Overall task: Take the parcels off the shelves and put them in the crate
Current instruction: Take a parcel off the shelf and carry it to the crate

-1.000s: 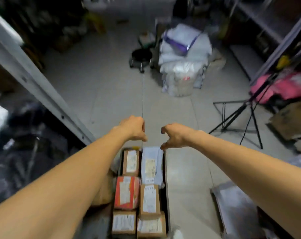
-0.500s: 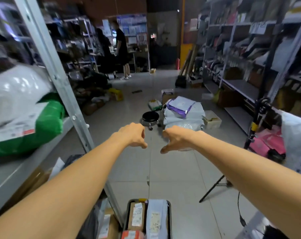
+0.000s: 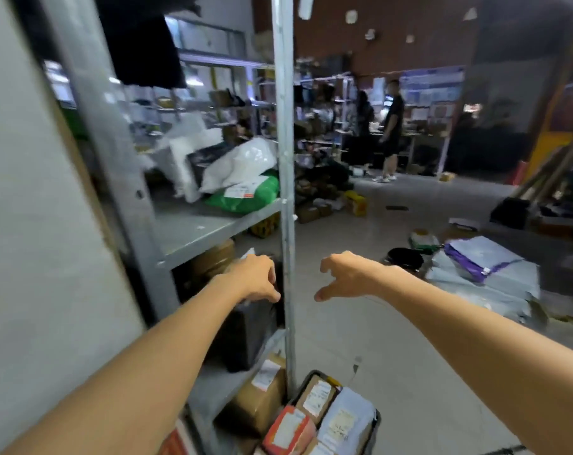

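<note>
Fingers (image 3: 271, 273) near upright shelf post (image 3: 285, 159)

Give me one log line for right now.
left hand: empty, beside black parcel | right hand: empty, midair | crate: holds parcels | green parcel: on shelf

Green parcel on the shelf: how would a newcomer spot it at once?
Start at the grey metal shelving on the left. On its middle shelf, beside the front post, a white bag lies on the green parcel. It alone is green, with a white label.
</note>
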